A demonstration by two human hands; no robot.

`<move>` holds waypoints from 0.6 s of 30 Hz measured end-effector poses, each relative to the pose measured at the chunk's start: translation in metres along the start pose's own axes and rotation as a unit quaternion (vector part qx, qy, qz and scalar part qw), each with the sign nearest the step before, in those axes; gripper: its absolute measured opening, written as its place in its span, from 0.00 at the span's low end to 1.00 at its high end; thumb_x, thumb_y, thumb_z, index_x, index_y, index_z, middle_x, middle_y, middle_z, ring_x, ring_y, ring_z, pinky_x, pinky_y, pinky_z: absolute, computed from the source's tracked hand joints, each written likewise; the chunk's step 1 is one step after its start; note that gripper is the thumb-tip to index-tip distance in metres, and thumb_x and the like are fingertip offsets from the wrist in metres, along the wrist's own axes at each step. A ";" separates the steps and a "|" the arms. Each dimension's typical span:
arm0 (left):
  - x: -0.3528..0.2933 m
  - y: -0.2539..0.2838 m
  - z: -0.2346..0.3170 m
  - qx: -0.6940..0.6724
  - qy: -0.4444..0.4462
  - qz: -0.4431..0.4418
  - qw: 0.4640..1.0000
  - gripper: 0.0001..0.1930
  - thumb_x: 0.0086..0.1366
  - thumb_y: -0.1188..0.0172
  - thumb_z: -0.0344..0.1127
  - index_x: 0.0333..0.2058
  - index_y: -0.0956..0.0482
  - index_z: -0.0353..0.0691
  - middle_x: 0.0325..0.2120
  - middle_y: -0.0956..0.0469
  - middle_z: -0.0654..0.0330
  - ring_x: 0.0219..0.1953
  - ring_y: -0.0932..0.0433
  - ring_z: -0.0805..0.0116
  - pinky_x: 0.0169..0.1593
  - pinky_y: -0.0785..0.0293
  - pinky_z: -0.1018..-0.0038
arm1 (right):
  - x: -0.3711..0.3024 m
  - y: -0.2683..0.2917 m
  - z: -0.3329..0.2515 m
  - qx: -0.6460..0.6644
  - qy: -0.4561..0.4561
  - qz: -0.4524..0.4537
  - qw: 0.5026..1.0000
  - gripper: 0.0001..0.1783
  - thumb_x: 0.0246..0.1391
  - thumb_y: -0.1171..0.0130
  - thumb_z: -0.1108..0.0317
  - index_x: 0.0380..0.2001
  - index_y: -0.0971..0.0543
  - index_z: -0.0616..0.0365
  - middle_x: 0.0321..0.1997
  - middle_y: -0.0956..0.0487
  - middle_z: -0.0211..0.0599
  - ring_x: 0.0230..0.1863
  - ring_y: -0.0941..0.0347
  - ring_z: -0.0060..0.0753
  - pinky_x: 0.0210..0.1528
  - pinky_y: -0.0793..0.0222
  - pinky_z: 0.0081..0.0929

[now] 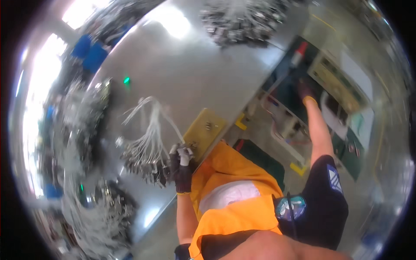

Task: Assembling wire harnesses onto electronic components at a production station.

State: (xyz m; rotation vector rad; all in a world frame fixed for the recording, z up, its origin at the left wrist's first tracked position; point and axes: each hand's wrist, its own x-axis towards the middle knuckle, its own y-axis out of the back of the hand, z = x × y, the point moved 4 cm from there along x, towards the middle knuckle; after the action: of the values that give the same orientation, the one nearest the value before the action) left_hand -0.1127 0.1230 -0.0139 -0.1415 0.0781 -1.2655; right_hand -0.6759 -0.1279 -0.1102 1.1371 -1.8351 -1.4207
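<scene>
My left hand [182, 168], in a dark glove with pale fingertips, is closed at the near edge of the metal table. Its fingers pinch the end of a white cable [172, 123], which arches over from a bundle of white cables [151, 138] with metallic ends. Just beyond the fingers lies a yellow block [206, 128] with small metal pieces on top. Far to the right, my right hand [306, 90], also dark-gloved, reaches over a dark surface; its fingers are blurred. A red-and-white object [299, 54] lies past it.
Large heaps of white cables with metal ends lie at the far side [245, 24] and along the left [99, 221] of the metal table [173, 69]. A beige panel [338, 82] stands beside my right hand. Blue bins [90, 54] are at the upper left.
</scene>
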 end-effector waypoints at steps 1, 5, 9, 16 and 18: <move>0.015 -0.015 -0.003 0.010 0.007 -0.022 1.000 0.21 0.71 0.47 0.33 0.60 0.35 0.36 0.43 0.26 0.60 0.43 0.27 0.73 0.49 0.30 0.75 | 0.043 -0.011 0.066 -0.094 0.008 0.069 0.993 0.37 0.60 0.59 0.35 0.54 0.23 0.55 0.58 0.26 0.56 0.60 0.31 0.58 0.64 0.39 0.46; 0.010 -0.014 -0.015 0.031 -0.017 0.061 0.998 0.20 0.71 0.47 0.34 0.58 0.35 0.35 0.44 0.24 0.56 0.44 0.24 0.69 0.51 0.28 0.71 | 0.077 -0.026 0.053 -0.356 0.126 -0.079 0.923 0.19 0.60 0.52 0.57 0.44 0.17 0.52 0.53 0.21 0.45 0.51 0.21 0.48 0.48 0.24 0.46; 0.004 -0.018 -0.012 0.062 -0.078 0.055 0.994 0.20 0.70 0.46 0.34 0.58 0.34 0.35 0.45 0.24 0.56 0.47 0.25 0.70 0.53 0.28 0.71 | 0.047 0.024 0.053 0.286 0.169 -0.029 0.943 0.23 0.51 0.37 0.51 0.43 0.21 0.56 0.37 0.19 0.40 0.35 0.21 0.39 0.40 0.24 0.41; 0.014 -0.037 -0.012 -0.110 -0.054 0.066 0.990 0.25 0.67 0.41 0.33 0.61 0.37 0.38 0.49 0.27 0.56 0.48 0.26 0.70 0.52 0.28 0.72 | -0.165 0.036 -0.036 0.695 -0.009 -0.274 0.664 0.14 0.61 0.44 0.66 0.49 0.26 0.56 0.35 0.24 0.30 0.23 0.28 0.20 0.20 0.34 0.17; 0.015 -0.040 -0.008 0.074 -0.051 0.080 0.993 0.26 0.67 0.40 0.34 0.61 0.38 0.38 0.48 0.26 0.54 0.48 0.25 0.68 0.52 0.28 0.71 | -0.238 0.047 -0.116 0.750 0.003 -0.462 0.474 0.14 0.59 0.44 0.74 0.49 0.25 0.59 0.41 0.22 0.36 0.24 0.27 0.18 0.18 0.37 0.11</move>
State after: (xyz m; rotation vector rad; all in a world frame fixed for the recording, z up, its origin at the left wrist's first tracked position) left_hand -0.1472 0.0967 -0.0158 -0.0705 -0.0908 -1.0981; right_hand -0.4773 0.0258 -0.0145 3.2272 -2.3343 0.6047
